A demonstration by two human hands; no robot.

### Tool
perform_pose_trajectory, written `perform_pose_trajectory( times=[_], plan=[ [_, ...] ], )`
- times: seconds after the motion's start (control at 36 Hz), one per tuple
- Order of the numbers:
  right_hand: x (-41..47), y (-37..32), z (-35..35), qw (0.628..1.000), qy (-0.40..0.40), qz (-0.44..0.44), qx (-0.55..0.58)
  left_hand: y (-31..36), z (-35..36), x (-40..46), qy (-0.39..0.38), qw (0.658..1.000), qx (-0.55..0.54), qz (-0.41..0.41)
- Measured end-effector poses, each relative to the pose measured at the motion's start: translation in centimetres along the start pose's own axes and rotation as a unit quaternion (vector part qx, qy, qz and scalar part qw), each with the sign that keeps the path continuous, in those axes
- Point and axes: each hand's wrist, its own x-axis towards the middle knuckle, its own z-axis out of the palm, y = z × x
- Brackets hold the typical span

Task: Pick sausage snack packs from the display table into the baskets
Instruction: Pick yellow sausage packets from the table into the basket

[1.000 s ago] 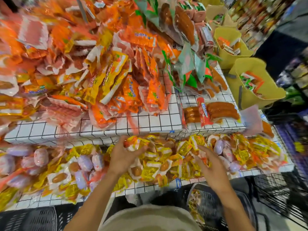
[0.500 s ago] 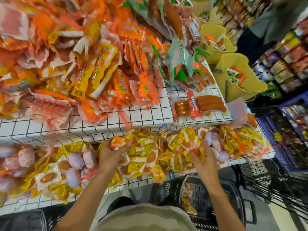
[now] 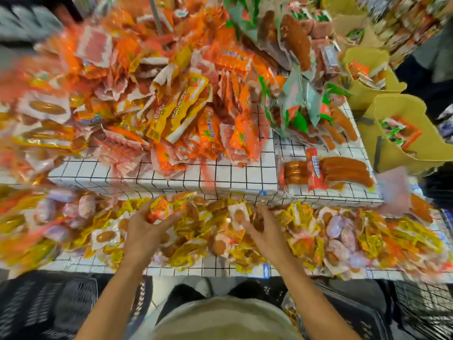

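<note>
Snack packs (image 3: 196, 231) are lying in a yellow heap at lower centre of the frame. My left hand (image 3: 144, 231) is curling around several; my right hand (image 3: 263, 228) is pinching one white pack (image 3: 237, 215). Baskets (image 3: 49, 305) are waiting below, nearer me.

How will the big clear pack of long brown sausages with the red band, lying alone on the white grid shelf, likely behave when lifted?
The clear pack of long brown sausages with a red band probably feels heavy for its size: it holds several thick sausages. It may sag where the band splits the contents. Its glossy film looks slippery.
</note>
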Motion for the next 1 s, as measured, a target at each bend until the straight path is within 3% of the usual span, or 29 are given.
perform_pose_trajectory(
  times=[0.14, 0.31, 0.39, 0.58, 0.69, 0.83, 1.0],
  plan=[
    [1.2, -1.3, 3.3, 0.999, -0.012, 0.039, -0.023, -1.7, -0.5, 0.5, 0.022, 0.997, 0.073, 0.014],
    [1.8, -2.4, 4.7, 0.989, 0.069, 0.058, -0.117, -2.3, -0.3, 1.3, 0.018, 0.996, 0.084, -0.009],
    [1.8, -2.7, 4.3, 0.987, 0.094, 0.068, -0.108, -2.2, -0.4, 1.5, -0.004, 0.996, 0.093, -0.014],
    [0.2, -2.8, 4.8, 0.977, 0.152, 0.057, -0.14, -2.0, -0.7, 1.9, -0.018, 0.996, 0.088, -0.002],
    [-0.6, -2.4, 5.9, 0.975, 0.195, -0.007, -0.109, -2.2, -0.8, 2.2, -0.018, 0.997, 0.078, -0.004],
    [-0.6, -2.2, 6.4, 0.983, 0.164, -0.06, -0.054, -2.4, -0.9, 2.4, -0.032, 0.997, 0.068, -0.007],
    [-1.1, -2.9, 5.8, 0.995, 0.103, 0.006, -0.018, -2.4, -1.2, 2.6, -0.042, 0.997, 0.064, 0.005]
  ],
)
